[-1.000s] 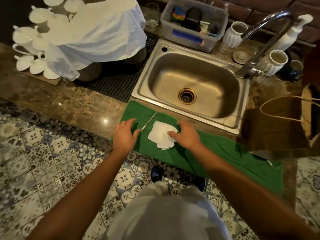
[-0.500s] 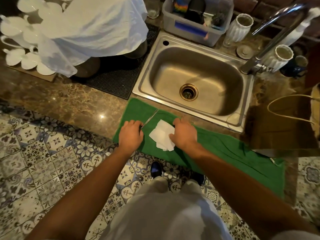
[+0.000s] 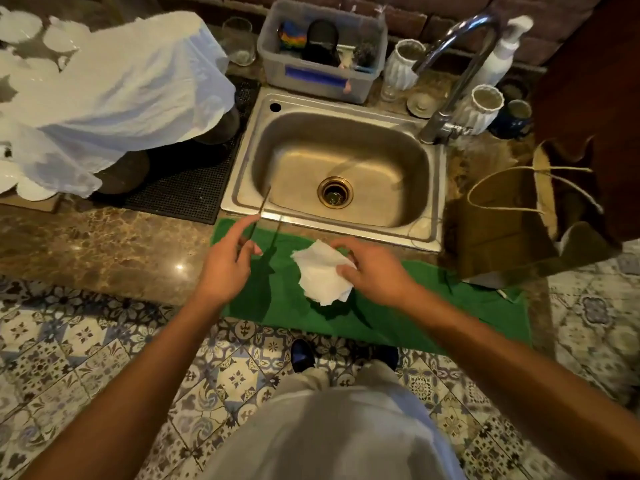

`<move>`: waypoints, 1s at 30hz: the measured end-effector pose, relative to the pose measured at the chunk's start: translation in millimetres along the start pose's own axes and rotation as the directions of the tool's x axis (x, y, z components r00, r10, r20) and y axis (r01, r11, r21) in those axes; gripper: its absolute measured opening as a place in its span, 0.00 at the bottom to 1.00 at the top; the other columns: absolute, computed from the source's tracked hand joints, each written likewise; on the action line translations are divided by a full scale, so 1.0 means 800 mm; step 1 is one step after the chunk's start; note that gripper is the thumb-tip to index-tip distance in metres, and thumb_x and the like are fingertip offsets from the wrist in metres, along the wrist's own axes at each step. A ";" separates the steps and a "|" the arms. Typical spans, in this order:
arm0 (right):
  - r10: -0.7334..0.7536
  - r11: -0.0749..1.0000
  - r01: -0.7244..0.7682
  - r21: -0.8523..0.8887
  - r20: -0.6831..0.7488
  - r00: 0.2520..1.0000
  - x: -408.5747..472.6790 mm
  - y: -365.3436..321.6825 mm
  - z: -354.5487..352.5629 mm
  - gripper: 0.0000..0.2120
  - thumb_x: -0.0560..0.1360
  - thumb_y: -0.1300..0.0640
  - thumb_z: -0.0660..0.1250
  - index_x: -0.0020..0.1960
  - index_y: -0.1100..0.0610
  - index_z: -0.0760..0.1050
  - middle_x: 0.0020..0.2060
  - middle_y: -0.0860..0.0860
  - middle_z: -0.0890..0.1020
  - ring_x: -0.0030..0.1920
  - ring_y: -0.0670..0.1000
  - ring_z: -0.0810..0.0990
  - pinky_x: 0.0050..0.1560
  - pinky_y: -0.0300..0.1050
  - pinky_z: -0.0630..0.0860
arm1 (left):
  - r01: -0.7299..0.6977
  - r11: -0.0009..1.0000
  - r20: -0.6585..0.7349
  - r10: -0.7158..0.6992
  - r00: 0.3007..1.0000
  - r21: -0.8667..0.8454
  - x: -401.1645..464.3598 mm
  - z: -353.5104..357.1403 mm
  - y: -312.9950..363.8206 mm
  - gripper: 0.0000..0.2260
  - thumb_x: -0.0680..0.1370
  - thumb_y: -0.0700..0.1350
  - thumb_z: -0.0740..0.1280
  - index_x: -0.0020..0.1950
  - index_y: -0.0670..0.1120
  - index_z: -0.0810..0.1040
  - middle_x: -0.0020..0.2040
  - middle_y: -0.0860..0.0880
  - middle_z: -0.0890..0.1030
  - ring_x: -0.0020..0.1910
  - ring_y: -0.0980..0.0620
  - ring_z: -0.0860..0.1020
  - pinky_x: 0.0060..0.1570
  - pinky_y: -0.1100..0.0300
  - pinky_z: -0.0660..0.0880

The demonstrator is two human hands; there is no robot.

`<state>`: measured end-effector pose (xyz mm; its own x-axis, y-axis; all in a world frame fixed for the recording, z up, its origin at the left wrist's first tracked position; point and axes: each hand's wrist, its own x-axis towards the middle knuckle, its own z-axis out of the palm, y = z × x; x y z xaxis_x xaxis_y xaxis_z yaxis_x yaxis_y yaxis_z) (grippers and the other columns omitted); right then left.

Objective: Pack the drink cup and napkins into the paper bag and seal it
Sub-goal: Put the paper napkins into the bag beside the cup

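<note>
My right hand grips a crumpled stack of white napkins, lifted a little above the green towel. My left hand pinches a thin straw-like stick that points up over the sink's front rim. The brown paper bag with twine handles stands open on the counter at the right, apart from both hands. No drink cup shows clearly in this view.
A steel sink with a curved tap lies behind the towel. A plastic tub, white ribbed cups and a glass line the back. A white cloth covers crockery at the left, over a black mat.
Both hands have risen off the towel. The right hand has picked up the napkins, and the left hand has lifted the thin stick that lay on the towel.
</note>
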<state>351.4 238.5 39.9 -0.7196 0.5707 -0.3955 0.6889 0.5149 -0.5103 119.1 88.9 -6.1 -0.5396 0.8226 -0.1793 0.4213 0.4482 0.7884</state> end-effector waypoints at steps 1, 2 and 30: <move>-0.019 0.999 0.021 0.041 -0.046 0.999 -0.014 0.003 -0.020 0.21 0.79 0.55 0.68 0.72 0.51 0.73 0.55 0.54 0.85 0.51 0.54 0.81 0.47 0.46 0.76 | -0.042 0.999 0.006 0.042 0.999 -0.019 0.006 0.005 0.016 0.22 0.84 0.38 0.61 0.74 0.57 0.70 0.46 0.52 0.83 0.37 0.57 0.78 0.38 0.58 0.74; -0.024 0.995 0.033 0.089 -0.097 0.995 -0.029 0.007 -0.040 0.21 0.79 0.55 0.69 0.72 0.51 0.74 0.56 0.53 0.85 0.53 0.54 0.82 0.49 0.47 0.77 | -0.082 0.996 0.010 0.082 0.997 -0.043 0.012 0.010 0.034 0.21 0.84 0.38 0.61 0.73 0.57 0.72 0.46 0.52 0.82 0.38 0.61 0.76 0.41 0.59 0.73; 0.144 0.708 0.291 0.644 -0.534 0.833 -0.171 0.260 -0.316 0.20 0.78 0.65 0.71 0.68 0.54 0.75 0.54 0.53 0.87 0.55 0.51 0.87 0.55 0.49 0.84 | -0.192 0.981 0.012 0.192 0.981 -0.043 0.035 0.304 0.407 0.16 0.78 0.48 0.71 0.66 0.49 0.82 0.54 0.52 0.80 0.47 0.55 0.77 0.47 0.60 0.74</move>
<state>615.8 429.1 180.7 -0.4537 0.8911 0.0052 0.2223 0.1188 -0.9677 418.6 343.1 102.1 -0.4394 0.8977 -0.0316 0.4856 0.2670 0.8324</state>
